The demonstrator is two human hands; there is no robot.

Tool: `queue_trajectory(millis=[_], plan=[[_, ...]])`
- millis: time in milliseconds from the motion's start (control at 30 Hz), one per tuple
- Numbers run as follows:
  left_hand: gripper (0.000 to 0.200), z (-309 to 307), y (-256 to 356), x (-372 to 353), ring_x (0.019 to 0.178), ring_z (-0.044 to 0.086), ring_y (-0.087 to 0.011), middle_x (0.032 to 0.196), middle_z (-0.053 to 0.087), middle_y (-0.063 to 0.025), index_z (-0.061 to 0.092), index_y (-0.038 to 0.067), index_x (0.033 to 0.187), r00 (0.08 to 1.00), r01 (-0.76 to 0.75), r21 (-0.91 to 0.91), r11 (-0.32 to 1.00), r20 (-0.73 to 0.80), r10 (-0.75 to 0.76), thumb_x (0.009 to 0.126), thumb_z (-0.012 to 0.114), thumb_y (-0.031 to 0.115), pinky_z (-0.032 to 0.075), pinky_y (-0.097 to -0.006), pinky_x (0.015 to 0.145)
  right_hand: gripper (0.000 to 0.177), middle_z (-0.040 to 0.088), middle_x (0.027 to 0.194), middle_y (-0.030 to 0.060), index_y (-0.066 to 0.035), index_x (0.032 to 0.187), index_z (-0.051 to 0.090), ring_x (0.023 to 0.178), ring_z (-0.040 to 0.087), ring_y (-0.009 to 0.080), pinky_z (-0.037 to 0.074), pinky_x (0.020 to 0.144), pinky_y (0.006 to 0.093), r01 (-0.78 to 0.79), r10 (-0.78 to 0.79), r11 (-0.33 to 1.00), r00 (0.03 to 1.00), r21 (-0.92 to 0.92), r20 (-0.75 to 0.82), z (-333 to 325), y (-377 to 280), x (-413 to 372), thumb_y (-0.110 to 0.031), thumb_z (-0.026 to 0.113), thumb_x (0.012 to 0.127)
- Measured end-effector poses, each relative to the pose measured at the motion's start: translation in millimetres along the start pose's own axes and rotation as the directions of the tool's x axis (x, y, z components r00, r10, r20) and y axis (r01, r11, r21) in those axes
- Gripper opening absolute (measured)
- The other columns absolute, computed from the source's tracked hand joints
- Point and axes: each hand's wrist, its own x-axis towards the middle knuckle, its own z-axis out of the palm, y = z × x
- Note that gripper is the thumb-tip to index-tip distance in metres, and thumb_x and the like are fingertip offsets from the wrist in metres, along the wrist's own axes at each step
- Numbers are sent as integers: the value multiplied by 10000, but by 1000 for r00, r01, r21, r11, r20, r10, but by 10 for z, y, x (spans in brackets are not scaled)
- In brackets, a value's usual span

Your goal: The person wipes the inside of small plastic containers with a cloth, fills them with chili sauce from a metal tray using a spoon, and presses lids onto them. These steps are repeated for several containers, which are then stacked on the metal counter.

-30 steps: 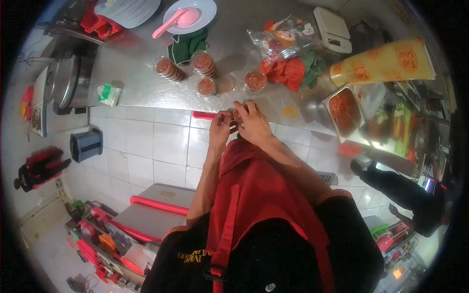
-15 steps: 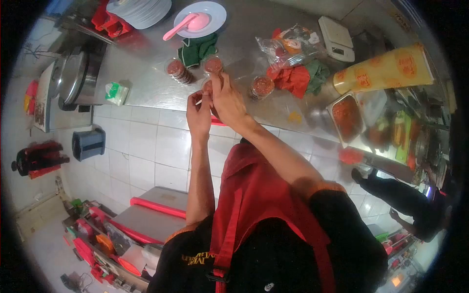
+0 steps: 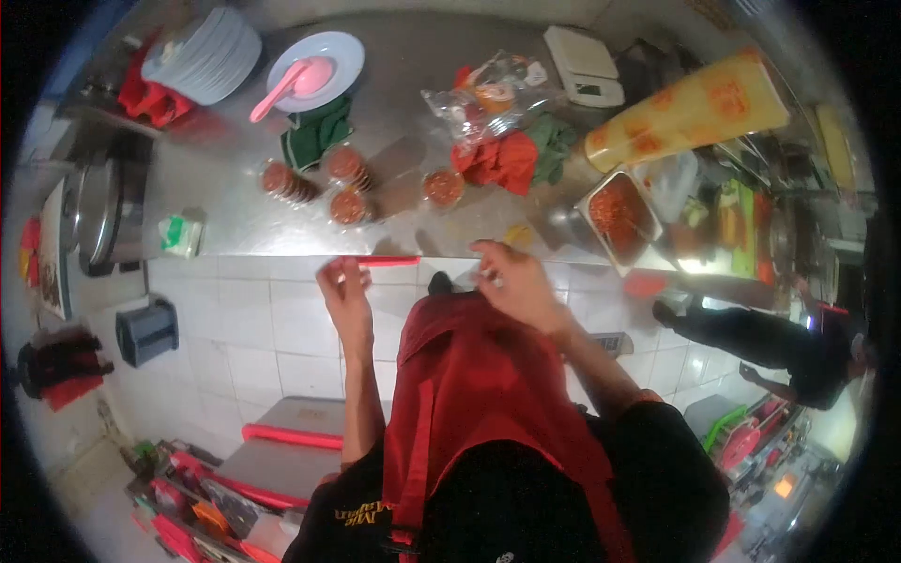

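Note:
My left hand (image 3: 347, 298) hangs just off the front edge of the steel table (image 3: 225, 220), fingers loosely bent and apart, holding nothing. My right hand (image 3: 516, 286) is off the same edge further right, its fingers spread and likewise without anything in them. Beyond the hands stand small clear cups of red sauce: a leaning stack (image 3: 286, 181) at left, a second stack (image 3: 347, 166) beside it, a sauce cup (image 3: 350, 206) in front of that, and another sauce cup (image 3: 442, 188) to the right. Neither hand touches a cup.
A green cloth (image 3: 317, 131), a plate (image 3: 343, 70) with a pink ladle (image 3: 298, 84) and stacked plates (image 3: 211, 61) lie behind. Rightward are a red cloth (image 3: 502, 161), a kitchen scale (image 3: 584, 66), a yellow roll (image 3: 690, 108) and a sauce tray (image 3: 619, 220). Another person (image 3: 770, 342) stands far right.
Both hands have let go of the cup at the stacks and drawn back toward my body, moving apart. That cup now stands in front of the middle stack. My view has shifted.

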Motion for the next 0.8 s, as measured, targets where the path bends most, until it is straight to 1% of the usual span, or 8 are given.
queue_trajectory(millis=[67,100,200,333,400,600,667,800], plan=[[332,-53,-208,-190,920,635,-184,1075,602,-103,496,-5,1220,997,23,21,1000,77,-25,997,608,215,526,-329,800,413,687,921,162,-46,1215,576,882,676,345,537,788,434,-101,95,992,992,-69,-85,-348,179,47,-142,703,834],[289,-106,-386,-222,913,646,-190,1039,630,-102,524,-5,1194,966,22,206,978,247,-74,983,605,175,528,-327,802,387,692,912,156,-42,1190,597,888,674,351,534,799,439,-138,127,987,984,-86,-127,-624,207,244,-150,704,834],[229,90,-348,-365,907,687,-219,984,697,-116,590,4,1141,846,-146,553,820,500,-186,937,615,105,542,-334,806,445,695,989,183,-33,1234,580,948,666,391,522,866,459,-22,-64,977,920,-213,-388,-1197,530,991,-204,705,842],[296,589,-150,-512,934,704,-248,1052,698,-133,575,6,1180,739,-211,474,855,650,-178,926,650,138,557,-344,805,514,693,1042,194,-61,1275,565,1020,655,404,516,917,458,-16,-214,908,841,-419,-496,-1542,1338,1983,-272,714,830],[298,935,7,-556,985,667,-211,1065,663,-104,545,20,1228,747,-139,426,894,638,-188,966,628,134,551,-335,813,436,679,1180,155,-64,1200,630,1053,652,357,517,885,453,-27,7,968,997,-249,-79,-1591,1482,2202,-258,715,818],[518,2000,96,-431,1129,611,-341,1304,542,-215,436,-6,1331,918,-208,334,920,392,65,889,683,103,503,-402,925,240,690,1069,194,-73,1033,689,1026,643,404,520,901,479,133,-87,916,987,-378,136,-1245,1554,1831,-215,654,842],[598,2345,145,-295,1270,490,-408,1384,470,-225,439,30,1366,735,-678,383,627,370,569,833,705,92,423,-470,1032,209,677,877,193,-45,1008,673,889,669,369,514,821,484,233,-211,916,972,-327,101,-1211,1490,1606,-156,646,834],[693,2925,298,88,1357,373,-430,1443,412,-215,429,88,1412,665,-726,512,459,355,657,784,720,124,321,-532,1106,188,685,818,166,-43,997,677,834,675,363,523,789,471,252,-189,935,949,-249,252,-1359,1500,1648,-149,632,849]])
